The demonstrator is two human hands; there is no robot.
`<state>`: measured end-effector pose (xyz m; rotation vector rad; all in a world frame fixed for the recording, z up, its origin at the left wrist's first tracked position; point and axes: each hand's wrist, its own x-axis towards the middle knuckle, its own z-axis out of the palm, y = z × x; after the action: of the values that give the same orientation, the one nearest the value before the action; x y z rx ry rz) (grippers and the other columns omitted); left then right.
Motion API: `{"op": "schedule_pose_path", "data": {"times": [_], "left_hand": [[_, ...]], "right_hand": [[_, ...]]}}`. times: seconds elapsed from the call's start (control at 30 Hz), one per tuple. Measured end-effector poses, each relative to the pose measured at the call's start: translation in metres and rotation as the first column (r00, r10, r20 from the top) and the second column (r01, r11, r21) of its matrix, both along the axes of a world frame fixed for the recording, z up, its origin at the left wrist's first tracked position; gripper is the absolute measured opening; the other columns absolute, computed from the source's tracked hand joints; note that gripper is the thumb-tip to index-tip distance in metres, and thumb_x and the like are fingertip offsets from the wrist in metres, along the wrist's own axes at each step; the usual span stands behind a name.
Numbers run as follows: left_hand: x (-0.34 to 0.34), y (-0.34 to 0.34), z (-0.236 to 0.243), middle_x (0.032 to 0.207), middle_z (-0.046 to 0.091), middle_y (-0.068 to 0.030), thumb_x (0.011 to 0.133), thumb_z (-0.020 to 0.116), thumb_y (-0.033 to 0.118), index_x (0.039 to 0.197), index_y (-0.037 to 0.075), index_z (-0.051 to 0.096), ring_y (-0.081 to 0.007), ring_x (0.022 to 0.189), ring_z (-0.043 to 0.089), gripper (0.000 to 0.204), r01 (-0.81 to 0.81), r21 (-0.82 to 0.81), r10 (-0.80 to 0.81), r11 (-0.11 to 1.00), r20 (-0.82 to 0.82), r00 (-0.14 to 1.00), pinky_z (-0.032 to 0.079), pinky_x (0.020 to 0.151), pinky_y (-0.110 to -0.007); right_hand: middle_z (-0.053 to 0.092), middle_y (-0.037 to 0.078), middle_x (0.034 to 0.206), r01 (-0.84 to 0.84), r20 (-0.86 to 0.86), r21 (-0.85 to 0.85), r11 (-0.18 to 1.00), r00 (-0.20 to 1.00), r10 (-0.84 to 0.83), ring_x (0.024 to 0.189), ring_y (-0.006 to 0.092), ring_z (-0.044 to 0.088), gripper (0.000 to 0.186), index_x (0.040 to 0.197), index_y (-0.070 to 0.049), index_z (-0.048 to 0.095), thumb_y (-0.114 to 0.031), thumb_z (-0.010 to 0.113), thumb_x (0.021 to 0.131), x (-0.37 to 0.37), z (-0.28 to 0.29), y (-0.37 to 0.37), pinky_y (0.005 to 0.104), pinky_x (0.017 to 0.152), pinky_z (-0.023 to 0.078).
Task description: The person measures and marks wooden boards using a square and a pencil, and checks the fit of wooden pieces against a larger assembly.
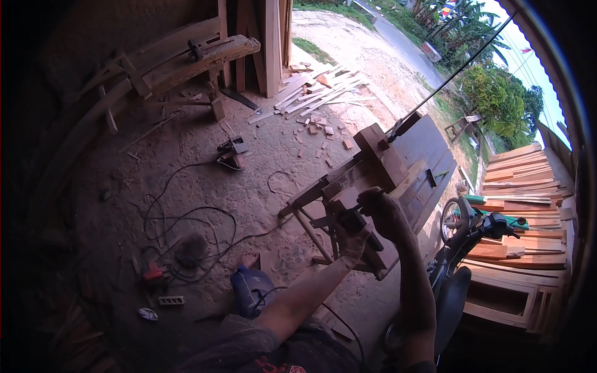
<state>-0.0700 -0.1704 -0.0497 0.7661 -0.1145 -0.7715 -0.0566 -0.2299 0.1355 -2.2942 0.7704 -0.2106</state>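
Observation:
My left hand (356,239) is closed around a dark tool (353,219) that rests against a wooden workpiece (339,191) on a low wooden workbench (407,163). My right hand (382,208) grips the same dark tool from above, fingers curled over its top. Both forearms reach up from the lower edge toward the bench. A tall wooden block (373,140) stands on the bench beyond my hands. What the tool's working end touches is hidden by my hands.
Black cables (186,224) loop over the dirt floor. A power tool (231,151) lies near offcuts (317,93). A motorbike (463,248) stands at right beside stacked planks (522,205). Long curved timbers (161,74) lean at back left.

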Motion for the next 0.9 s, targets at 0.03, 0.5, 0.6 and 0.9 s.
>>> {"op": "schedule_pose_path", "data": {"times": [0.03,0.5,0.6,0.9], "left_hand": [[0.009,0.000,-0.002,0.128,0.043,-0.0072,0.073,0.088,0.013,0.137,0.008,0.031,-0.0196,0.118,0.048,0.086,-0.049,0.024,0.048,0.999,0.046,0.998,0.047,0.103,-0.037],[-0.003,-0.020,-0.035,0.123,0.062,-0.0142,0.062,0.091,0.037,0.138,0.005,0.039,-0.0303,0.114,0.063,0.097,-0.151,0.164,0.137,0.975,0.098,0.986,0.050,0.100,-0.042],[-0.002,-0.016,-0.030,0.124,0.062,-0.0149,0.062,0.090,0.037,0.138,0.005,0.039,-0.0315,0.114,0.063,0.097,-0.093,0.177,0.080,0.980,0.077,0.994,0.051,0.100,-0.043],[0.009,0.002,-0.005,0.126,0.061,-0.0181,0.060,0.090,0.043,0.143,0.006,0.036,-0.0355,0.115,0.061,0.105,-0.122,0.258,0.082,0.958,0.160,0.984,0.049,0.100,-0.047]], "right_hand": [[0.070,0.013,0.100,-0.128,0.041,-0.068,0.989,0.991,0.131,0.087,0.0255,0.069,0.032,0.126,-0.005,0.057,-0.009,0.062,0.095,0.019,-0.008,-0.002,0.0376,0.076,0.055],[0.071,0.010,0.103,0.057,0.059,0.392,0.918,0.994,-0.087,0.092,0.0146,0.066,0.023,0.107,0.000,0.067,-0.017,0.069,0.091,0.030,-0.028,-0.012,0.0309,0.075,0.053],[0.070,0.006,0.089,0.108,-0.101,0.033,0.994,0.989,-0.104,0.073,0.0131,0.064,0.017,0.093,-0.001,0.071,-0.017,0.074,0.090,0.031,-0.035,-0.011,0.0307,0.062,0.050],[0.071,0.012,0.088,-0.403,-0.225,-0.178,0.898,0.905,0.361,0.075,0.0274,0.070,0.009,0.092,-0.006,0.073,-0.008,0.069,0.085,0.057,-0.034,-0.013,0.0344,0.066,0.054]]}}
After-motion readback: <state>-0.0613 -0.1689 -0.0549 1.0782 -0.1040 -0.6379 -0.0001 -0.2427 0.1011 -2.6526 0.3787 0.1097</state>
